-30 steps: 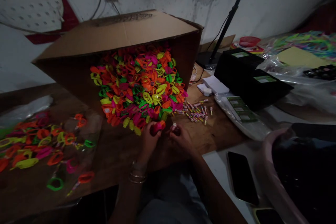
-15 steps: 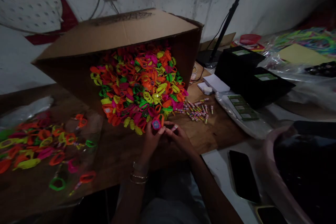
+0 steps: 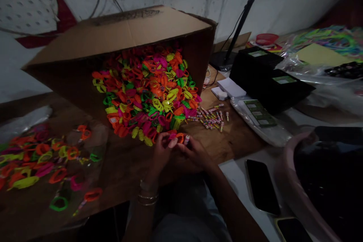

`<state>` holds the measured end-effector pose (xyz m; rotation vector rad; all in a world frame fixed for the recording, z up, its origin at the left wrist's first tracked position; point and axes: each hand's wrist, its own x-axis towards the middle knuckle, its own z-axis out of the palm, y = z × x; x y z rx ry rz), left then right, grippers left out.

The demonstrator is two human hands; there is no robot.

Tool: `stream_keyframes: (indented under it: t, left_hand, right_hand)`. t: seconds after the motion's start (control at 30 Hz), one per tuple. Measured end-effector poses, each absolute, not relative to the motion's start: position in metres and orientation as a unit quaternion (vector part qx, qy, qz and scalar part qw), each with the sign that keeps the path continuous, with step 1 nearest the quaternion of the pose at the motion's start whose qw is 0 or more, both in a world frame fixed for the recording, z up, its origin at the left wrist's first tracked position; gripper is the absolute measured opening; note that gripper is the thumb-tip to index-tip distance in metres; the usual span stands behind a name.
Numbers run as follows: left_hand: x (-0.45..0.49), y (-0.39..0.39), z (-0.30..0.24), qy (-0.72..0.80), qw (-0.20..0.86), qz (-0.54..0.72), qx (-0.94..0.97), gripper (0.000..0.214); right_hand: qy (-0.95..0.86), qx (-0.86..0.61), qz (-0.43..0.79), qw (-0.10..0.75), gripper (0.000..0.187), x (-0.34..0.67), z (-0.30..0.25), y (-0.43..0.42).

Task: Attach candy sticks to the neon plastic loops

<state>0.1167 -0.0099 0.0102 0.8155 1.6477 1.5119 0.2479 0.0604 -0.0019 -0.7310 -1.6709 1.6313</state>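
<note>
Pinching pink ring [image 3: 171, 136], left hand [image 3: 162, 153]; right hand [image 3: 196, 154] grips small tube [image 3: 186, 140]; ring pile [image 3: 147, 94] just ahead, bare tabletop [image 3: 124, 170] nearer.

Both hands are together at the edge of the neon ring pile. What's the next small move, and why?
Probably ease the small pale stick pinched in the right hand against the pink plastic ring held in the left hand. The two pieces already sit nearly tip to tip between the fingertips, so only a short closing push seems needed.
</note>
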Motion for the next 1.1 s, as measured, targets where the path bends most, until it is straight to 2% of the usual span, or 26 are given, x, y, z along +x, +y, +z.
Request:
stream_keyframes:
  t: [0.13,0.2,0.3,0.4,0.6,0.73,0.8,0.87,0.97,1.1]
  left_hand:
    - [0.129,0.005,0.011,0.65,0.321,0.615,0.31,0.035]
    - [0.134,0.013,0.007,0.653,0.294,0.63,0.301,0.032]
    - [0.135,0.023,-0.001,0.653,0.281,0.647,0.277,0.037]
    - [0.127,0.028,-0.006,0.649,0.3,0.638,0.287,0.042]
    - [0.111,0.013,0.008,0.647,0.247,0.641,0.332,0.052]
    - [0.13,-0.007,0.036,0.484,0.342,0.607,0.529,0.06]
    - [0.144,-0.012,0.049,0.45,0.346,0.574,0.59,0.058]
    - [0.155,-0.013,0.056,0.465,0.343,0.576,0.578,0.045]
    - [0.166,-0.012,0.057,0.493,0.366,0.644,0.456,0.037]
    - [0.166,-0.016,0.059,0.469,0.43,0.69,0.345,0.034]
  right_hand:
    - [-0.62,-0.334,0.591,0.393,0.036,0.243,-0.003,0.049]
    - [-0.59,-0.365,0.587,0.418,0.034,0.239,-0.005,0.046]
    - [-0.537,-0.39,0.606,0.439,0.029,0.235,-0.01,0.046]
    - [-0.495,-0.377,0.642,0.448,0.033,0.237,-0.011,0.05]
    - [-0.459,-0.271,0.736,0.416,0.044,0.258,0.009,0.05]
    - [-0.401,-0.183,0.815,0.376,0.051,0.268,0.029,0.032]
    - [-0.34,-0.146,0.856,0.362,0.054,0.268,0.037,0.021]
    - [-0.312,-0.155,0.868,0.354,0.055,0.268,0.04,0.012]
    - [-0.378,-0.233,0.831,0.335,0.05,0.278,0.037,0.006]
    - [-0.541,-0.348,0.672,0.366,0.049,0.317,0.037,0.01]
